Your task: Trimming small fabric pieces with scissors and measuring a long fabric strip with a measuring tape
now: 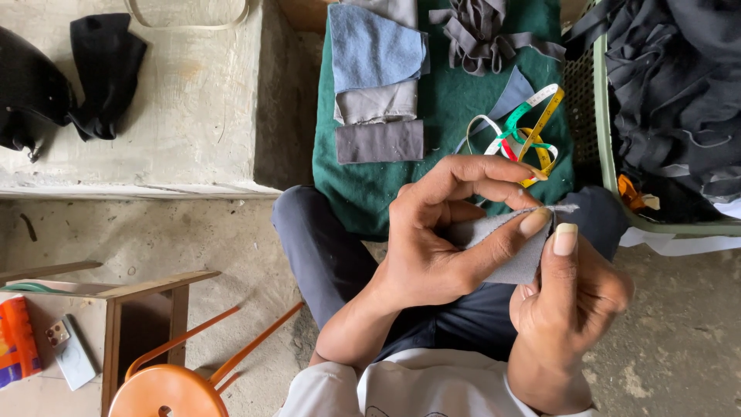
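A grey cloth piece (505, 247) is pinched by the left hand (440, 232) and right hand (571, 297); other pieces (378, 93) lie stacked, untouched.

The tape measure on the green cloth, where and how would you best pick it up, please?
Probably by the yellow end strip of the tape measure, which sticks up and right, clear of the tangle. Come from the right, above the green cloth, and pinch it flat across its width. The lower loops lie partly behind the left hand, so they are harder to reach.
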